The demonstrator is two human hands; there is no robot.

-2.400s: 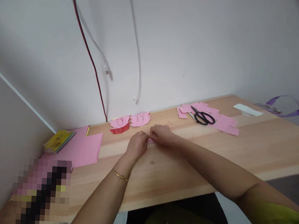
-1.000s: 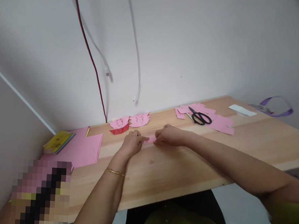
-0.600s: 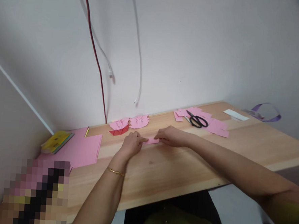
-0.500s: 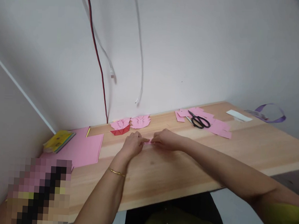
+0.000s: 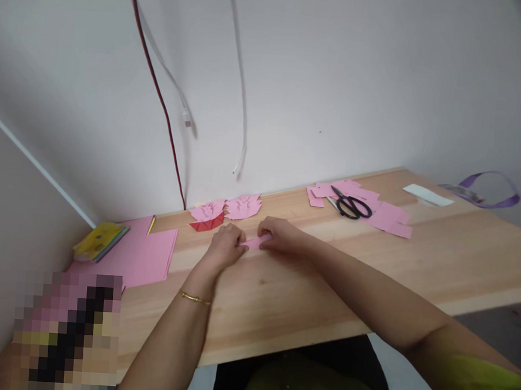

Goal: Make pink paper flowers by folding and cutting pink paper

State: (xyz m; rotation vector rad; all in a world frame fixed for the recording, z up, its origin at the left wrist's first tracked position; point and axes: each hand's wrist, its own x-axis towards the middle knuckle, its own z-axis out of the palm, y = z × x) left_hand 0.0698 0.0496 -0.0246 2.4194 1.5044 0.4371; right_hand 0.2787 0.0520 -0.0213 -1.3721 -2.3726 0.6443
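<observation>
A small strip of pink paper (image 5: pixel 253 242) lies between my two hands, low over the wooden table (image 5: pixel 276 302). My left hand (image 5: pixel 228 245) is closed on its left end, with thumb and fingertips at the edge. At the other end my right hand (image 5: pixel 280 235) pinches the paper, its fingers curled in. Both hands partly cover the strip, so its full shape is hidden. Just beyond them lie two pink paper cutouts with jagged edges (image 5: pixel 243 207) and a red folded paper piece (image 5: pixel 206 222).
Black-handled scissors (image 5: pixel 353 208) rest on pink paper scraps (image 5: pixel 390 219) at the back right. A white strip (image 5: pixel 428 195) and a purple band (image 5: pixel 507 199) lie farther right. Large pink sheets (image 5: pixel 148 259) and a yellow packet (image 5: pixel 101 241) are on the left. Cables (image 5: pixel 164 109) hang along the wall.
More of the pink strip shows between my hands now. The fingers that were stretched over it have drawn back to its ends. The view has shifted slightly.
</observation>
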